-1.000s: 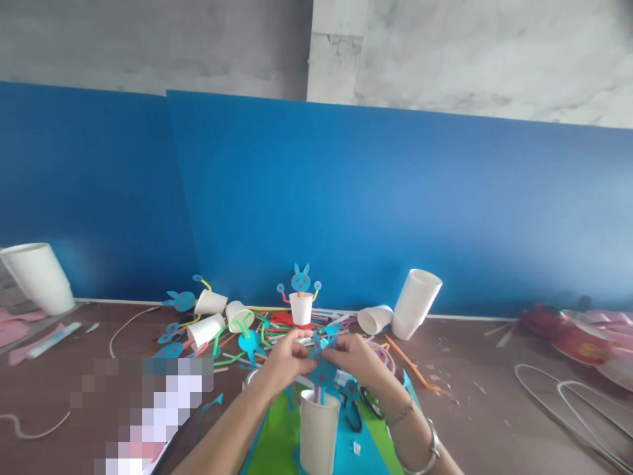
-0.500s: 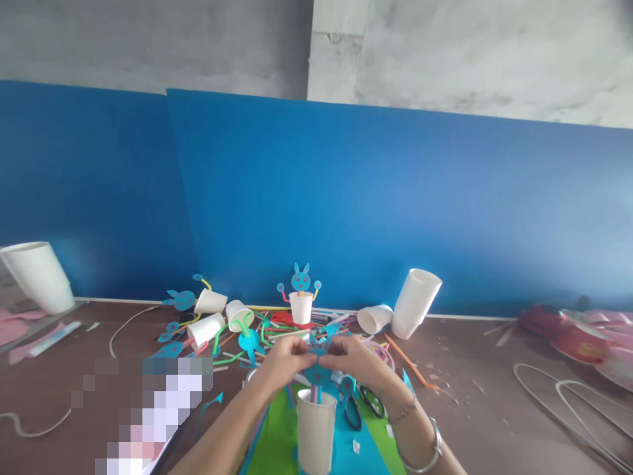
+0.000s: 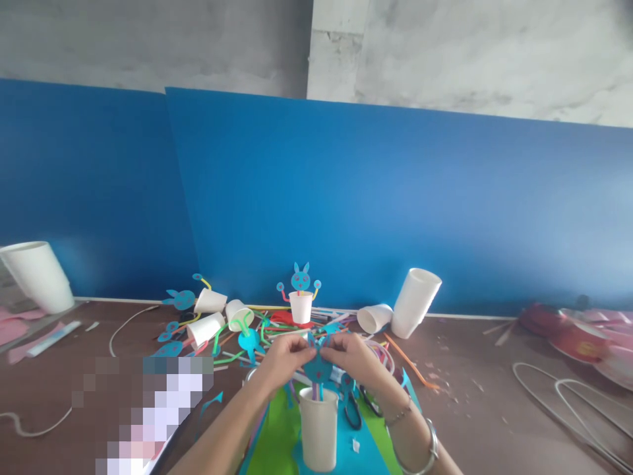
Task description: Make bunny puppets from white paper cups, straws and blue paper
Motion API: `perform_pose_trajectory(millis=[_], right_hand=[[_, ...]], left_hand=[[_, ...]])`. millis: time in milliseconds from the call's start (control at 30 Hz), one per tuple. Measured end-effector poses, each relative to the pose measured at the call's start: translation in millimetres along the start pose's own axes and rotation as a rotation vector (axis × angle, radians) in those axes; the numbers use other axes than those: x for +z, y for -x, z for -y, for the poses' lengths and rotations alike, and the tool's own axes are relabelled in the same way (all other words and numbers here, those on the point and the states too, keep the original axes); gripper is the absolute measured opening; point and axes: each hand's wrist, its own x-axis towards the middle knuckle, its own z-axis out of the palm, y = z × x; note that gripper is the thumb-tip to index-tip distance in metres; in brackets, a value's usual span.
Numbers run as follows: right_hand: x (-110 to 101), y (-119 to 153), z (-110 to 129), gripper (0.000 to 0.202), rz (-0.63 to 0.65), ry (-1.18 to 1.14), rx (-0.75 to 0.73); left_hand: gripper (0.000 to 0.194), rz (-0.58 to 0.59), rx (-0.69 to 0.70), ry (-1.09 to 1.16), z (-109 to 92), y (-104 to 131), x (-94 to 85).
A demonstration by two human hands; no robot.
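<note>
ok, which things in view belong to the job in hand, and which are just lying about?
In the job:
- blue paper rabbit head, held by left hand and right hand
- purple and blue straws below it
- upright white paper cup

Apparently just lying about:
- tipped paper cup
- orange straw
- pink paper, far left

A white paper cup [image 3: 319, 435], upright on the worktop's blue sheet [image 3: 366, 452], mouth up, purple and blue straws [image 3: 315, 392] rising out of it, a flat blue rabbit head [image 3: 318, 372] just above the rim, small reddish marks on it, ears partly hidden.
</note>
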Motion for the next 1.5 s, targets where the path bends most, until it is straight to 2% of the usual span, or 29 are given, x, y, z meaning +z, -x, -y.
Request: perform_pose_trajectory(millis=[133, 433, 533, 700, 867, 1033, 1133, 1233, 1333, 1433, 1500], right_hand=[[-0.4, -0.9, -0.9, 0.023, 0.029, 0.008, -0.005], [1.5, 2.7, 9.1, 0.021, -0.058, 0.066, 0.011], [1.2, 3.5, 10.7, 0.023, -0.036, 0.057, 0.018], [0.3, 2.5, 6.8, 0.026, 0.016, 0.0, -0.007], [0.0, -1.2, -2.6, 0.03, -0.002, -0.052, -0.005], [1.1, -0.1, -0.8, 0.026, 0.005, -0.109, 0.02], [1.8, 1.3, 2.5, 0.02, 0.019, -0.153, 0.034], [0.8, -0.4, 0.0, 0.021, -0.019, -0.208, 0.05], [-2.6, -3.8, -6.4, 0.027, -0.115, -0.265, 0.069], [-7.0, -6.0, -10.4, 0.03, -0.234, -0.306, 0.076], [-9.2, -6.4, -10.3, 0.032, -0.295, -0.325, 0.077]], left_hand=[[0.028, -0.009, -0.001, -0.016, -1.7, -0.6, -1.8], [0.03, 0.011, 0.053, -0.002, -0.5, -0.4, 0.2], [0.028, -0.001, 0.076, -0.011, 0.6, -1.1, -1.4], [0.027, -0.022, 0.08, 0.0, -0.9, -0.3, -2.9], [0.029, 0.028, 0.075, 0.073, -3.8, 2.2, 0.3], [0.03, -0.052, 0.053, 0.115, 0.8, 0.6, 1.0], [0.032, -0.06, 0.028, 0.156, 2.7, -1.2, -0.7], [0.039, -0.056, 0.005, 0.208, 3.5, -2.1, -3.4], [0.066, -0.04, -0.021, 0.274, 4.7, -0.5, -5.3], [0.084, 0.07, -0.093, 0.322, 6.4, 2.9, -3.8], [0.083, 0.146, -0.132, 0.329, 7.2, 4.9, -0.4]])
